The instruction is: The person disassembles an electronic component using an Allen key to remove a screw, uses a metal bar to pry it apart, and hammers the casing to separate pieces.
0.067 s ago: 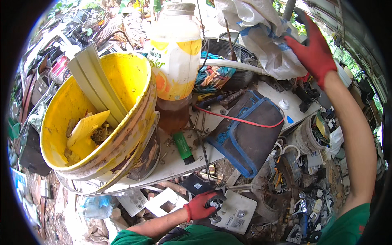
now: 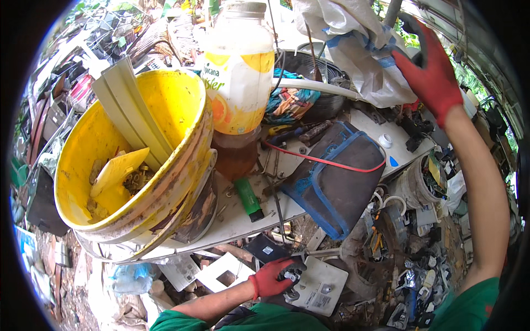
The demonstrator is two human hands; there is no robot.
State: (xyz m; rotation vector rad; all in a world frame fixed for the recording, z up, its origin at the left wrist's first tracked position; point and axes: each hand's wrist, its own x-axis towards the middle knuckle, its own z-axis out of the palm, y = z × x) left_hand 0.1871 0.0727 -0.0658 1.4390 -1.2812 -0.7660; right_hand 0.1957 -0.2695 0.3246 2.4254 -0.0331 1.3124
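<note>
My right hand (image 2: pixel 433 77), in a red glove with dark fingers, is raised at the upper right. Its thumb and fingers are apart with nothing visible between them, and the thumb is close to the white woven sack (image 2: pixel 364 60). Low in the middle, my left hand (image 2: pixel 276 278) wears a matching glove with its fingers curled round something small and silvery that I cannot make out. That hand is at the left edge of a pale grey flat panel (image 2: pixel 320 287) with a round metal piece on it.
A yellow bucket (image 2: pixel 72 171) with scraps stands at the left of the white table (image 2: pixel 243 231). Beside it are a large plastic bottle (image 2: pixel 237 94), a green lighter-like item (image 2: pixel 248 198) and a dark, blue-edged pouch (image 2: pixel 337 176). A scrap-filled pail (image 2: pixel 408 187) stands right; scrap litters the ground.
My right hand has shifted slightly right and down, away from the sack. My left hand stays where it was.
</note>
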